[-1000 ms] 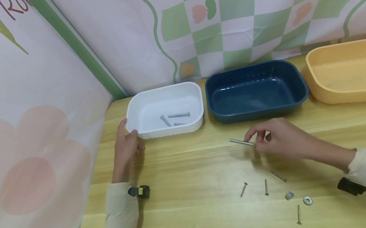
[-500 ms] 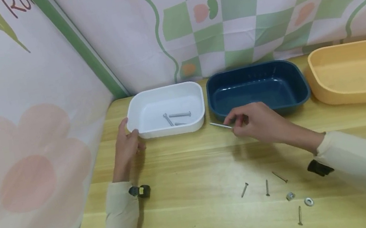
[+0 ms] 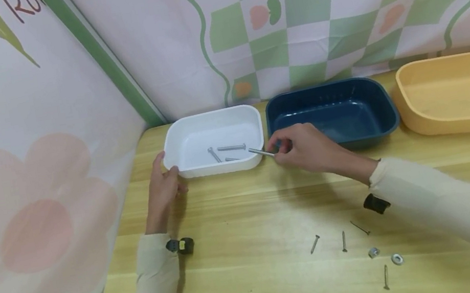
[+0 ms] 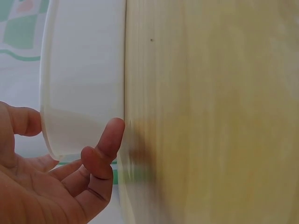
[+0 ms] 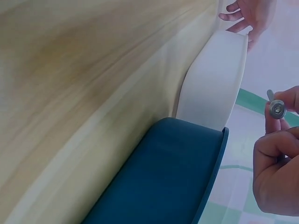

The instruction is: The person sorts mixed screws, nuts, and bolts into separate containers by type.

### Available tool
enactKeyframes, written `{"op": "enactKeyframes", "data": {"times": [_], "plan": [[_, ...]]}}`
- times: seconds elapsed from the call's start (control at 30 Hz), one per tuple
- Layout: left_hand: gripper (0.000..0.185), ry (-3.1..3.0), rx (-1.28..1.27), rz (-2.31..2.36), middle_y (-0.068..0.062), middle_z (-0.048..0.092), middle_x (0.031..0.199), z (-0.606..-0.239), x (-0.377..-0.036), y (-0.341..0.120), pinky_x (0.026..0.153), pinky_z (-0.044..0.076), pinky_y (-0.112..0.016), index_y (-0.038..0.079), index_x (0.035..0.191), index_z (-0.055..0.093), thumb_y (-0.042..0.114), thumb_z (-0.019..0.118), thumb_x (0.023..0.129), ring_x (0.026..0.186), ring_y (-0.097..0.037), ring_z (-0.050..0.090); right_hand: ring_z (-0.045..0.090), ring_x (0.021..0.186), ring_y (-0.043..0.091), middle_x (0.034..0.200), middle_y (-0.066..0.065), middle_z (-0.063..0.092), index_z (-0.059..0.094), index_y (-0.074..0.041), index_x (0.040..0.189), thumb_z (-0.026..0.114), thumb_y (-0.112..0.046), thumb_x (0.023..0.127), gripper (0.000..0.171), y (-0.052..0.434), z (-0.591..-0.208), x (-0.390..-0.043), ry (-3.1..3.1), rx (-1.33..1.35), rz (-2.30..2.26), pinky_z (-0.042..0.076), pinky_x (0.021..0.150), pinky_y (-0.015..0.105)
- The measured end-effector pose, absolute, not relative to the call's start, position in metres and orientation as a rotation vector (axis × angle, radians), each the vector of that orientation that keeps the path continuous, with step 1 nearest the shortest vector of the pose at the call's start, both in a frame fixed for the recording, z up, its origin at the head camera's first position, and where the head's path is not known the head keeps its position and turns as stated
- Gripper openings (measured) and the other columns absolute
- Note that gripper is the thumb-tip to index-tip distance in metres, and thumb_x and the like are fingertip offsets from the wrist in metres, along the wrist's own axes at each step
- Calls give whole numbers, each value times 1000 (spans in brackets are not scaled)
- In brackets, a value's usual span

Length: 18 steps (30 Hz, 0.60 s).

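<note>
A long bolt (image 3: 261, 152) is being pinched at its head end by the fingertips of the right hand (image 3: 298, 149), its shank being held out over the right rim of the white tray (image 3: 256, 132). Being steel, the bolt is judged stiff, light and somewhat slippery; a pinch near the head, as is being used, is judged the surest hold. It is slim, grey and shiny, and a socket head is being shown in the right wrist view (image 5: 276, 109). The left hand (image 3: 162, 190) is being rested with relaxed fingers against the tray's left corner, steadying it. Three more bolts (image 3: 226, 151) are lying inside the tray. A blue tray (image 3: 376, 97) is standing just right of the white tray, a yellow one (image 3: 409, 101) further right. Screws, a nut and a washer (image 3: 369, 248) are lying on the counter (image 3: 239, 228), well in front of the white tray.
</note>
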State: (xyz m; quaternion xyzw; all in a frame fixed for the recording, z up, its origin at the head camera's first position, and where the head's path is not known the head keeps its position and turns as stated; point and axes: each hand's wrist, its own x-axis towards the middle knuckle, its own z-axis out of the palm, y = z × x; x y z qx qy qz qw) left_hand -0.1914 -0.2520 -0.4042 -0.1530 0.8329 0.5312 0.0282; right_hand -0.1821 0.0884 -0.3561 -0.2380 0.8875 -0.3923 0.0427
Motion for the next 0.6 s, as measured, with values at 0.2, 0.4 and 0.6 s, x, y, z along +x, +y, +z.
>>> {"op": "enactKeyframes", "data": {"times": [0.2, 0.4, 0.6], "plan": [[67, 2566, -474, 1638, -23, 65, 100, -405, -192, -253, 59, 46, -30, 28, 161, 17, 20, 45, 101, 66, -28, 65, 54, 66, 18, 72, 0, 63, 75, -7, 99, 64, -3, 83, 19, 76, -355, -193, 2737, -739, -1171, 42, 61, 33], [67, 2569, -480, 1622, -21, 65, 98, -404, -193, -253, 60, 46, -30, 29, 161, 16, 21, 45, 101, 67, -28, 65, 55, 66, 19, 72, 1, 64, 74, -6, 100, 68, -5, 85, 16, 60, -356, -202, 2725, -720, -1131, 43, 61, 33], [66, 2572, -478, 1619, -21, 65, 95, -405, -195, -254, 59, 46, -31, 27, 161, 16, 20, 46, 103, 65, -28, 65, 59, 70, 20, 75, 2, 68, 75, -8, 100, 69, -8, 85, 16, 46, -357, -210, 2731, -733, -1051, 46, 65, 34]]}}
